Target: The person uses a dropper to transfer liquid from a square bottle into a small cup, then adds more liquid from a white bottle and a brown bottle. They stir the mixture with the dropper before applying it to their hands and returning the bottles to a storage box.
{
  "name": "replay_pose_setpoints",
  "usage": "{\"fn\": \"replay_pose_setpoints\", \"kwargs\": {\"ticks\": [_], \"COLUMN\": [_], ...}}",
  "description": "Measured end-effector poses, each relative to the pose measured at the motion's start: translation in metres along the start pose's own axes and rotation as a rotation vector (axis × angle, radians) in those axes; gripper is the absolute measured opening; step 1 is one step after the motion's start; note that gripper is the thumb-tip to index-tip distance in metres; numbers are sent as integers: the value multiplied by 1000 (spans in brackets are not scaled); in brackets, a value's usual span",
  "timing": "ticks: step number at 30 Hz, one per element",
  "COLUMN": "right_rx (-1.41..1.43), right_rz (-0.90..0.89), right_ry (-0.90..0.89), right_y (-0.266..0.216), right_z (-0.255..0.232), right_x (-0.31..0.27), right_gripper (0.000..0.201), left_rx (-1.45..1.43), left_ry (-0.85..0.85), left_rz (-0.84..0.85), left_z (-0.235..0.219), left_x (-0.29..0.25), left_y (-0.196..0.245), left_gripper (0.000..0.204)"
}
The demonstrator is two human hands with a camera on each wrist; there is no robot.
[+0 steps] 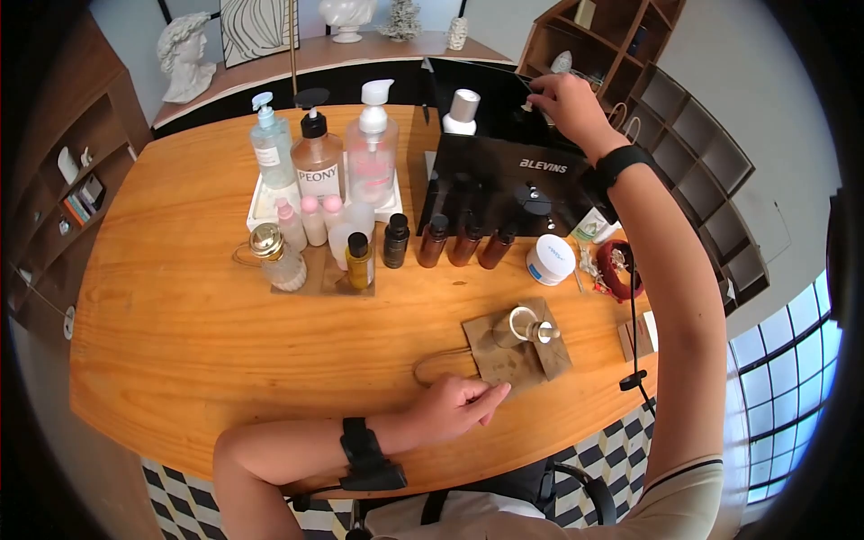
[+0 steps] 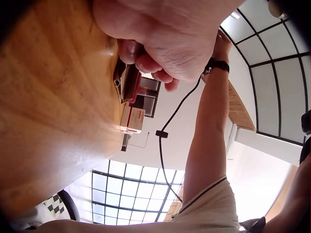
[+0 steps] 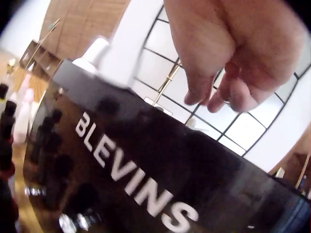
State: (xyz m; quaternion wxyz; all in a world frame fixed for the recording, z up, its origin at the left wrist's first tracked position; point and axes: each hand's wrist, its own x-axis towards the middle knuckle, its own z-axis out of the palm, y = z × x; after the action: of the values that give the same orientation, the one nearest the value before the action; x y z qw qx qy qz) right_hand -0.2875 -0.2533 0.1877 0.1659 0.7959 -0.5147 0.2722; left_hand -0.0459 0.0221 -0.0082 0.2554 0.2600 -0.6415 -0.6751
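The right hand [image 1: 569, 106] hangs over the black BLEVINS box [image 1: 490, 166]; whether its grip holds anything, I cannot tell. The relaxed, empty left hand [image 1: 453, 411] lies near the paper bag [image 1: 497, 362] before the box.

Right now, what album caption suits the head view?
Right hand above a black BLEVINS box, left hand near a brown bag.

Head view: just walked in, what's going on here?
A person has their right hand over the black BLEVINS box, fingertips together; I can't tell if they pinch anything. A white bottle shows above the box's front wall. The left hand is empty, at the near edge of a flat brown paper bag. Three dark brown bottles stand in front of the box.
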Motion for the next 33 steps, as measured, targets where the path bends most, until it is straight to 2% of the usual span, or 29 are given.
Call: {"fn": "replay_pose_setpoints", "kwargs": {"ticks": [2,8,10,14,16,19,21,22,23,24,25,26,27,28,29,30,31,33], "right_rx": [-36,-88,-52,-55,-57,-10,28,81,76,216,355,456,557,547,538,579,622,681], "right_rz": [-11,-14,45,8,-4,-118,-89,-99,-95,-171,-246,-190,-136,-196,-258,-238,-218,-210], "right_ry": [-23,-124,-152,-90,7,179,185,146,149,62,-26,-113,-197,-210,-223,-243,-264,-248], "right_y": [13,8,7,12,5,-6,-42,-56,-66,-77,-87,-100,-111,-119,-124,-129,-134,-139], "right_z": [10,13,14,18,3,-39,-80,-96,-105,-113,-119,-122,-123,-121,-117,-116,-113,-107], "right_x": [9,12,13,9,10,11,-3,-14,-28,-44,-61,-82,-101,-118,-133,-144,-154,-167], "right_gripper": [20,20,22,24,25,30,33,31,31,28,25,21,17,16,14,14,14,13], "left_rx": [-6,3,-3,21,11,-74,-245,-243,-334,-425,-423,-436,-446,-439,-441,-440,-433,-173], "left_ry": [9,11,16,-3,-8,15,-21,-28,-11,6,0,67,135,135,223,311,316,387], "left_rz": [8,56,56,50,31,-31,-132,-132,-78,-23,-22,20,64,67,235,403,403,507], "left_z": [1,1,1,0,1,3,-1,-2,-3,-3,-5,-8,-10,-9,-8,-6,-6,-5], "left_x": [0,0,0,0,0,-2,-4,-4,-2,-1,-3,-3,-2,1,5,7,7,5], "left_y": [-2,-2,-3,-3,-4,-1,10,8,4,3,7,15,22,26,30,33,38,45], "left_gripper": [51,51,51,50,50,50,37,37,26,17,17,16,28,28,41,54,54,67]}}
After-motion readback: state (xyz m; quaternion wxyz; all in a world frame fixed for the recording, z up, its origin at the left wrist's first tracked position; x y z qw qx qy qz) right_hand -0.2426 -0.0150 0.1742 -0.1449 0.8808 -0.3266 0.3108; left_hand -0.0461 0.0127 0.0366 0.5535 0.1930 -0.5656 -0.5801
